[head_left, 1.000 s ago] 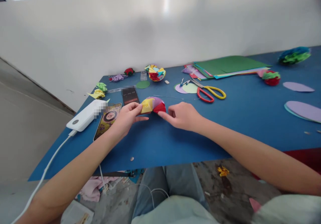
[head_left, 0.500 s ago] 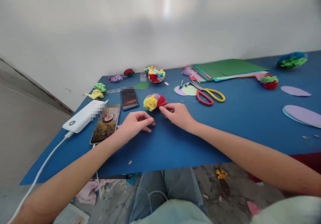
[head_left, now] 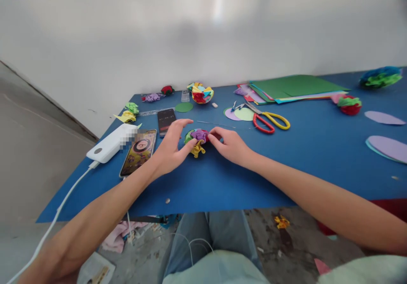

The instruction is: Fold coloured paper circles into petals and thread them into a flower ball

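Observation:
A small crumpled paper flower (head_left: 197, 140) in purple, yellow, green and red lies on the blue table (head_left: 318, 148) between my hands. My left hand (head_left: 171, 148) has its fingers spread; the thumb touches the flower's yellow petal and the other fingers arch over its left side. My right hand (head_left: 230, 145) pinches the flower's right side with thumb and forefinger.
Left of my hands lie two phones (head_left: 140, 151) and a white power bank (head_left: 110, 147) with a cable. Scissors (head_left: 269, 121) and paper circles lie right of centre. Coloured paper sheets (head_left: 286, 87) and several finished paper flowers (head_left: 200, 93) sit further back.
The flower was held fanned out between both hands, then kept by the right hand alone. Now it lies bunched up, purple on top, and my left hand has come back to it.

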Demonstrator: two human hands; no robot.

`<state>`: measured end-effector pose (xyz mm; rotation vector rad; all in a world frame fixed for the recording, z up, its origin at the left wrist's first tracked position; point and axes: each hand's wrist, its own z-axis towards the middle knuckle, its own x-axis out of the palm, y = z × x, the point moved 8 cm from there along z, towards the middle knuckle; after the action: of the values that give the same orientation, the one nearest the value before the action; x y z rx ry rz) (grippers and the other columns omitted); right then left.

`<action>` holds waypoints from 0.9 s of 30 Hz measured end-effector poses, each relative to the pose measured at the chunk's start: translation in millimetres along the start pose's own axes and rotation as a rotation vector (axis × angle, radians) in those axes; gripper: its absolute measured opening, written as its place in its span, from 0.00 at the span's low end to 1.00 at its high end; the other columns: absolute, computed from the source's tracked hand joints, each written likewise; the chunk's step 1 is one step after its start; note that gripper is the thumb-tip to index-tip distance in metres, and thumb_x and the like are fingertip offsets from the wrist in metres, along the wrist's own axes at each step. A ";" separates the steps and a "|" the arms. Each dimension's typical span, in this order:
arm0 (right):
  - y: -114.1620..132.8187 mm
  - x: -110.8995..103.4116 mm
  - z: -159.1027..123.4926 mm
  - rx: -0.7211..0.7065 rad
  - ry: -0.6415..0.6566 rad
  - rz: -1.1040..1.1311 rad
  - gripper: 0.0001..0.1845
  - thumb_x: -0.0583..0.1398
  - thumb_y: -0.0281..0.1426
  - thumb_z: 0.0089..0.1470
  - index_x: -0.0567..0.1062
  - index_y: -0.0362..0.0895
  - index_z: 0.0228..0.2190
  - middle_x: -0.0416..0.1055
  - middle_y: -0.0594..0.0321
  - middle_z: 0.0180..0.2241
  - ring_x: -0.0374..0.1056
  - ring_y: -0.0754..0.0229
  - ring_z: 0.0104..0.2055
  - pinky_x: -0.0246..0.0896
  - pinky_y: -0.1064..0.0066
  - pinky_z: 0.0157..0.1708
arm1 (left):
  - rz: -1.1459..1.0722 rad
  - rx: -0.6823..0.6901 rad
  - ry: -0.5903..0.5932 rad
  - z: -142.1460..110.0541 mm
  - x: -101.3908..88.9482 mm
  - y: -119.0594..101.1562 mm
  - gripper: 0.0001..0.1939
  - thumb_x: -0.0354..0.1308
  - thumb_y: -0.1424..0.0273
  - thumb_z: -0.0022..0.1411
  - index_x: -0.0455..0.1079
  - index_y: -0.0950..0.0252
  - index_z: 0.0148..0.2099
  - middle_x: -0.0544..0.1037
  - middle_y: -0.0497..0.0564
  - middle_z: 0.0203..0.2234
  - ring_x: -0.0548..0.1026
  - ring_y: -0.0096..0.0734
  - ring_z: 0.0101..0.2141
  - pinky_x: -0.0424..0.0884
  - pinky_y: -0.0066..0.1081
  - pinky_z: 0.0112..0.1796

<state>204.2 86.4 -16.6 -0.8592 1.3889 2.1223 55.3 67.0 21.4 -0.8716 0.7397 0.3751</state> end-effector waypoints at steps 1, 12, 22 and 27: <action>5.0 0.9 -1.0 -0.050 0.001 0.008 0.12 0.50 0.36 0.57 0.71 0.46 0.37 0.73 0.63 0.35 0.66 0.62 0.33 0.58 0.72 0.31 | -0.044 -0.035 0.053 0.8 5.2 4.2 0.25 0.51 0.64 0.59 0.52 0.58 0.57 0.60 0.54 0.54 0.61 0.38 0.54 0.65 0.36 0.48; 47.4 10.5 -22.2 -0.584 0.186 0.076 0.31 0.55 0.27 0.51 0.54 0.45 0.56 0.56 0.54 0.57 0.52 0.57 0.59 0.58 0.61 0.52 | -0.159 -0.208 0.168 9.0 7.0 30.7 0.26 0.55 0.56 0.55 0.59 0.60 0.54 0.69 0.53 0.44 0.68 0.36 0.45 0.64 0.31 0.42; 36.7 5.7 -14.9 -0.507 0.017 -0.063 0.13 0.57 0.30 0.50 0.65 0.42 0.40 0.66 0.57 0.37 0.64 0.60 0.37 0.61 0.66 0.39 | -0.316 -0.172 0.201 6.8 12.5 26.1 0.21 0.57 0.61 0.54 0.65 0.63 0.49 0.70 0.53 0.45 0.69 0.38 0.46 0.64 0.35 0.47; 28.2 6.8 -14.6 -0.344 -0.009 -0.213 0.11 0.55 0.35 0.53 0.68 0.42 0.36 0.69 0.63 0.28 0.64 0.63 0.28 0.57 0.71 0.29 | -0.469 -0.167 0.208 3.8 16.8 22.5 0.21 0.59 0.65 0.52 0.65 0.64 0.48 0.70 0.54 0.44 0.68 0.39 0.47 0.65 0.36 0.48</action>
<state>184.2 62.3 -7.9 -1.0725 0.8920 2.2231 55.6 83.7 -1.5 -1.2204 0.6745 -0.0744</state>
